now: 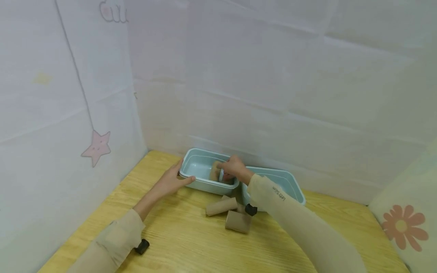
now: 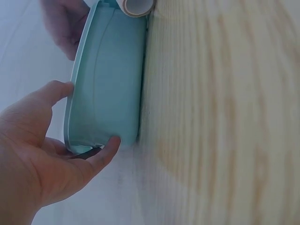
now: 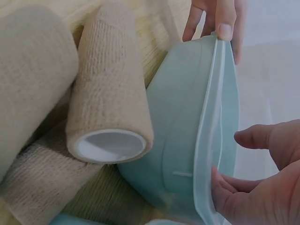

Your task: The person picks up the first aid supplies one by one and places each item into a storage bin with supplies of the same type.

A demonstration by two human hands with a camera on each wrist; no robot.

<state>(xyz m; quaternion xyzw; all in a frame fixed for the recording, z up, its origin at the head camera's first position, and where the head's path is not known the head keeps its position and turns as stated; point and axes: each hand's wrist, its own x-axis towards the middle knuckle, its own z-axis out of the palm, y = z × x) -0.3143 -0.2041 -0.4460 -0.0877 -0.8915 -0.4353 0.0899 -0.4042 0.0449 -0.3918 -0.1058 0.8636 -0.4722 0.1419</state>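
My left hand (image 1: 172, 179) grips the left end of a pale blue plastic tub (image 1: 209, 185). In the left wrist view its thumb lies on the rim and its fingers curl around the end wall. My right hand (image 1: 235, 168) reaches over the tub's right end, fingers down inside the rim. In the right wrist view its thumb and fingers (image 3: 227, 197) stand apart with nothing visible between them. A beige bandage roll (image 1: 214, 171) sits inside the tub beside those fingers; the hand partly hides what lies under it.
Several beige bandage rolls (image 1: 238, 222) with white cores lie loosely piled on the wooden table (image 1: 177, 235) in front. A second pale blue tub (image 1: 291, 185) stands to the right, partly behind my right sleeve. A white fabric wall (image 1: 252, 94) rises close behind both tubs.
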